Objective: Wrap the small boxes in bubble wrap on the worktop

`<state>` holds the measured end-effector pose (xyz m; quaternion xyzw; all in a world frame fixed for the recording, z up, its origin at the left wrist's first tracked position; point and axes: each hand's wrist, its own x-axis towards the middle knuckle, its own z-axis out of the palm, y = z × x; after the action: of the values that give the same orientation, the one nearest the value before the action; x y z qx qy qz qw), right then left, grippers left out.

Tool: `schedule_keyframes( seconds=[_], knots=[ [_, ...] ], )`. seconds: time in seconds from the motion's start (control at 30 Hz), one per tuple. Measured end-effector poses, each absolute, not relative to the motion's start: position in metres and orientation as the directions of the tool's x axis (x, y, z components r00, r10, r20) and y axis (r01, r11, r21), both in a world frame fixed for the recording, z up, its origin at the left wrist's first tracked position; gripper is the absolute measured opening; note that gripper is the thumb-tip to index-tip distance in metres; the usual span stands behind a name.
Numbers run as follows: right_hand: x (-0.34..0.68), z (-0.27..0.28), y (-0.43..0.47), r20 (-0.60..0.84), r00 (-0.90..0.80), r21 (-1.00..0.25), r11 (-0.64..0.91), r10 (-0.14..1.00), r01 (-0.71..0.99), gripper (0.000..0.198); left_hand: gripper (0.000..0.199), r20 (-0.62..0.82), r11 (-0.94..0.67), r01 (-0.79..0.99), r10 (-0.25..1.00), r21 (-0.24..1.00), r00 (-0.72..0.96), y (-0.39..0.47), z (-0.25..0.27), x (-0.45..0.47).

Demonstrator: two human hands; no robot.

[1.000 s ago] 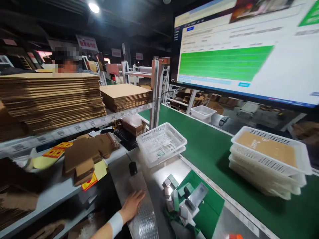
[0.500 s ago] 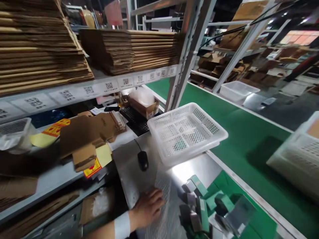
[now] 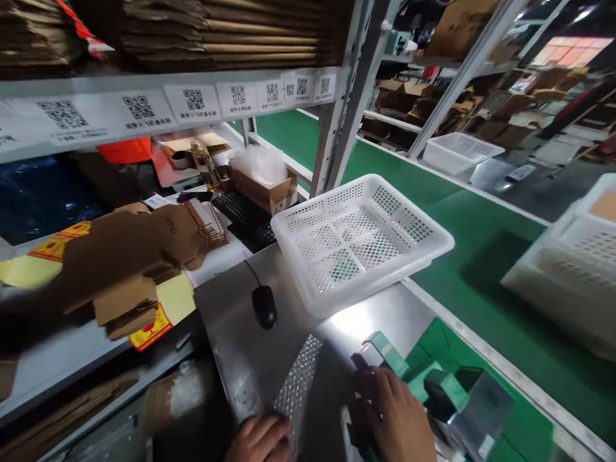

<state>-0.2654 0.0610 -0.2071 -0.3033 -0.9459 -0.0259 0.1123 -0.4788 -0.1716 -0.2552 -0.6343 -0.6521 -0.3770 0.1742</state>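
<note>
My left hand (image 3: 260, 440) rests at the bottom edge on a sheet of bubble wrap (image 3: 296, 378) that lies on the steel worktop (image 3: 231, 333). My right hand (image 3: 397, 417) lies fingers-down over a pile of small green and silver boxes (image 3: 385, 351); whether it grips one I cannot tell. A shiny silver packet (image 3: 476, 417) and a dark green piece (image 3: 445, 388) lie just right of that hand. An empty white perforated basket (image 3: 360, 237) stands beyond the hands.
A black mouse (image 3: 264, 307) and keyboard (image 3: 240, 212) sit left of the basket. Folded cardboard (image 3: 129, 256) and yellow labels (image 3: 168, 308) lie on the left shelf. Stacked white baskets (image 3: 568, 276) ride the green conveyor (image 3: 462, 256). Shelf posts (image 3: 337, 122) rise behind.
The view has tilted down and closer. My right hand has come into view onto the small boxes. My left hand has slid back toward me along the bubble wrap.
</note>
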Motion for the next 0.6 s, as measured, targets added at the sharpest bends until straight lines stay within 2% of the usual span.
schedule_keyframes(
  seconds=[0.1, 0.2, 0.33, 0.43, 0.47, 0.53, 0.6],
  knots=[
    [-0.311, -0.208, 0.052, 0.188, -0.715, -0.141, 0.739, 0.673, 0.659, 0.038, 0.053, 0.714, -0.086, 0.962, 0.688, 0.258, -0.130, -0.164, -0.259, -0.474],
    [-0.348, -0.204, 0.037, 0.186, -0.689, -0.199, 0.713, 0.701, 0.672, 0.034, 0.056, 0.719, -0.042, 0.968, 0.678, 0.246, -0.153, -0.157, -0.260, -0.471],
    [-0.380, -0.201, 0.020, 0.215, -0.690, -0.180, 0.723, 0.691, 0.667, 0.024, 0.054, 0.739, 0.029, 0.950, 0.622, 0.310, -0.260, -0.152, -0.263, -0.466],
    [-0.398, -0.203, 0.011, 0.303, -0.710, -0.120, 0.764, 0.636, 0.634, 0.003, 0.048, 0.706, 0.052, 0.927, 0.633, 0.370, -0.317, -0.156, -0.284, -0.462],
    [-0.402, -0.204, 0.008, 0.344, -0.721, -0.101, 0.787, 0.602, 0.609, 0.005, 0.046, 0.686, 0.061, 0.921, 0.649, 0.384, -0.329, -0.159, -0.292, -0.462],
    [-0.400, -0.203, 0.005, 0.414, -0.724, -0.078, 0.814, 0.552, 0.576, 0.022, 0.038, 0.660, 0.064, 0.918, 0.675, 0.392, -0.329, -0.167, -0.305, -0.464],
    [-0.380, -0.199, 0.005, 0.401, -0.714, -0.107, 0.803, 0.574, 0.586, 0.044, 0.021, 0.632, -0.038, 0.924, 0.740, 0.381, -0.230, -0.173, -0.301, -0.473]
  ],
)
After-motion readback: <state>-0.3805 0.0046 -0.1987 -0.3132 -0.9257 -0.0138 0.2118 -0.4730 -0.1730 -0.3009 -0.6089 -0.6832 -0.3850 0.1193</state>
